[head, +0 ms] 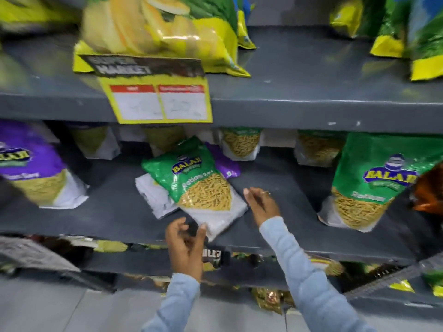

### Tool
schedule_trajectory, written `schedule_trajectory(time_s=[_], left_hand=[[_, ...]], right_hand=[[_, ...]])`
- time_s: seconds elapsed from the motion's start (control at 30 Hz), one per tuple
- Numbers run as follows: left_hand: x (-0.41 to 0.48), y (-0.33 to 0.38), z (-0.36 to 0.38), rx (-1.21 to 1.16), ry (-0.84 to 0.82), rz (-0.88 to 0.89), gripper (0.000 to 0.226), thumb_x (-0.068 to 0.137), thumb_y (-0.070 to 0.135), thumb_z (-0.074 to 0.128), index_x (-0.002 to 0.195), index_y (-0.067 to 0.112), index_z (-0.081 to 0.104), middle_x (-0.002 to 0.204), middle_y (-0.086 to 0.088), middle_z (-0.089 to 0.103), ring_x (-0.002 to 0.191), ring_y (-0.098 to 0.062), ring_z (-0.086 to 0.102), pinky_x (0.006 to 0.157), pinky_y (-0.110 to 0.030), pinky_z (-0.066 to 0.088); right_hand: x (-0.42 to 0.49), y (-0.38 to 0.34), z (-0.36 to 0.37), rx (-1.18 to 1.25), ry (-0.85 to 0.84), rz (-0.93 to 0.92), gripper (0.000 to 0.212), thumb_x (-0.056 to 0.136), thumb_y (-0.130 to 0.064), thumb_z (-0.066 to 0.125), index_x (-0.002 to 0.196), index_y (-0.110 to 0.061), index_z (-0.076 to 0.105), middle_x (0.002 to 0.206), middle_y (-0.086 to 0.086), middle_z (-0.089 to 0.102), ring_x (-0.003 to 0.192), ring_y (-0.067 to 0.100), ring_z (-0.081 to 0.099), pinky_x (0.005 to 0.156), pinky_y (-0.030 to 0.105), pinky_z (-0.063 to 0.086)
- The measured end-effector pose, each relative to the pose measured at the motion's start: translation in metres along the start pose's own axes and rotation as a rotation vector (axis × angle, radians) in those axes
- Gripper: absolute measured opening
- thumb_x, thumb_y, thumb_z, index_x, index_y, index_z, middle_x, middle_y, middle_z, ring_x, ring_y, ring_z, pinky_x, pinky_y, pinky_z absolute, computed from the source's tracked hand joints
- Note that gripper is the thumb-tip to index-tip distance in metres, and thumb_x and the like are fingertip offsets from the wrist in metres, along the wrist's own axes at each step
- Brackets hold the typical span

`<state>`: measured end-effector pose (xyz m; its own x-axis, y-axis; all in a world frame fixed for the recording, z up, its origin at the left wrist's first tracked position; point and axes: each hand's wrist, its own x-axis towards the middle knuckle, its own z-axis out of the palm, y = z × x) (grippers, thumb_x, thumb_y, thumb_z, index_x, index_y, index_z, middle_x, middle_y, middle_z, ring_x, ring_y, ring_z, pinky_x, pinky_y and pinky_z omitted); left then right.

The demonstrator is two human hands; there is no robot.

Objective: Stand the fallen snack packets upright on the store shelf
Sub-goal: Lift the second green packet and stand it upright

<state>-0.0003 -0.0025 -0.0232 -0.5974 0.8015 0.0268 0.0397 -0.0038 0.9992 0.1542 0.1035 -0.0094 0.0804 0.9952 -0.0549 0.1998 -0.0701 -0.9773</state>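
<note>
**Hands closing in on fallen green packet**

Hands are seen nearest, at the front edge of the middle shelf (299, 192). The left hand (185, 245) is loosely curled and empty, its fingertip touching the white near corner of the fallen green packet (199, 185). The right hand (262, 204) is open and empty, just beside the packet's right edge. The reach-and-grasp step is judged to be in hand; next, both sides must be gripped and the packet tipped upright. 2 more packets, 1 white (153, 197) and 1 purple (224, 161), lie partly beneath it. "BALAJI" can be read on the packet. Farther up, "SUPER MARKET" is printed on the price tag (155, 97).
</note>
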Motion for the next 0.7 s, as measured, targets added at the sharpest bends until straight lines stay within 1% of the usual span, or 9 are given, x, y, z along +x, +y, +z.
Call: schedule_trajectory(time_s=[0.1,0.13,0.2,0.27,0.33,0.37,0.5,0.63,0.7], left_hand=[[0.019,0.005,0.0,-0.047,-0.099,-0.31,0.034,0.082,0.024,0.069,0.11,0.014,0.054,0.101,-0.005,0.063,0.094,-0.025,0.061,0.086,-0.034,0.053],[0.024,0.008,0.0,-0.055,-0.163,-0.379,0.032,0.083,0.026,0.067,0.11,0.012,0.057,0.102,-0.006,0.066,0.094,-0.024,0.063,0.086,-0.039,0.055],[0.032,0.016,0.0,-0.07,-0.282,-0.43,0.018,0.083,0.027,0.067,0.098,0.018,0.062,0.095,0.0,0.068,0.085,-0.014,0.066,0.072,-0.03,0.058],[0.036,0.022,-0.001,-0.112,-0.343,-0.438,0.008,0.083,0.019,0.068,0.089,0.019,0.062,0.091,0.0,0.068,0.076,-0.008,0.065,0.061,-0.022,0.058],[0.037,0.024,-0.006,-0.166,-0.382,-0.443,0.013,0.082,0.008,0.067,0.088,0.018,0.062,0.095,-0.004,0.069,0.079,-0.013,0.066,0.069,-0.03,0.057],[0.036,0.024,-0.01,-0.167,-0.404,-0.446,0.015,0.082,0.006,0.067,0.09,0.018,0.063,0.096,-0.004,0.07,0.081,-0.016,0.066,0.073,-0.033,0.056],[0.032,0.029,-0.033,-0.146,-0.492,-0.406,0.031,0.08,0.006,0.068,0.109,0.015,0.062,0.103,-0.003,0.072,0.089,-0.017,0.068,0.074,-0.029,0.057],[0.033,0.041,-0.051,-0.131,-0.574,-0.307,0.029,0.081,0.002,0.065,0.103,0.021,0.065,0.098,0.001,0.073,0.092,-0.015,0.068,0.077,-0.022,0.057],[0.034,0.049,-0.058,-0.139,-0.606,-0.273,0.028,0.081,0.001,0.064,0.102,0.02,0.067,0.096,0.004,0.074,0.094,-0.013,0.068,0.079,-0.019,0.056]], right_hand=[[0.045,-0.001,0.026,-0.051,-0.214,0.254,0.044,0.085,-0.041,0.058,0.111,-0.006,0.065,0.11,0.005,0.062,0.103,0.019,0.057,0.097,0.024,0.039],[0.053,0.0,0.033,-0.066,-0.257,0.311,0.048,0.084,-0.044,0.059,0.113,-0.007,0.064,0.117,0.008,0.063,0.11,0.023,0.057,0.104,0.03,0.039],[0.063,0.004,0.041,-0.086,-0.303,0.368,0.053,0.08,-0.048,0.061,0.116,-0.01,0.064,0.127,0.012,0.061,0.118,0.028,0.056,0.11,0.038,0.037],[0.061,0.007,0.042,-0.098,-0.314,0.387,0.047,0.076,-0.052,0.064,0.101,-0.013,0.07,0.123,0.013,0.064,0.113,0.028,0.059,0.107,0.037,0.04],[0.05,0.007,0.035,-0.094,-0.312,0.382,0.031,0.076,-0.048,0.066,0.075,-0.017,0.07,0.113,0.013,0.07,0.098,0.024,0.064,0.1,0.033,0.045],[0.042,0.007,0.03,-0.062,-0.318,0.372,0.028,0.076,-0.044,0.067,0.071,-0.016,0.07,0.109,0.014,0.072,0.091,0.023,0.065,0.097,0.033,0.048],[-0.009,-0.008,0.011,0.11,-0.403,0.279,0.036,0.075,-0.034,0.068,0.098,-0.006,0.069,0.086,0.001,0.078,0.079,0.014,0.072,0.072,0.021,0.057],[-0.05,-0.023,0.001,0.252,-0.365,0.185,0.026,0.082,-0.018,0.062,0.107,-0.009,0.066,0.112,0.012,0.071,0.103,0.03,0.065,0.097,0.05,0.045],[-0.064,-0.03,-0.001,0.292,-0.352,0.131,0.032,0.08,-0.017,0.061,0.11,-0.007,0.063,0.117,0.015,0.068,0.107,0.03,0.064,0.096,0.049,0.047]])
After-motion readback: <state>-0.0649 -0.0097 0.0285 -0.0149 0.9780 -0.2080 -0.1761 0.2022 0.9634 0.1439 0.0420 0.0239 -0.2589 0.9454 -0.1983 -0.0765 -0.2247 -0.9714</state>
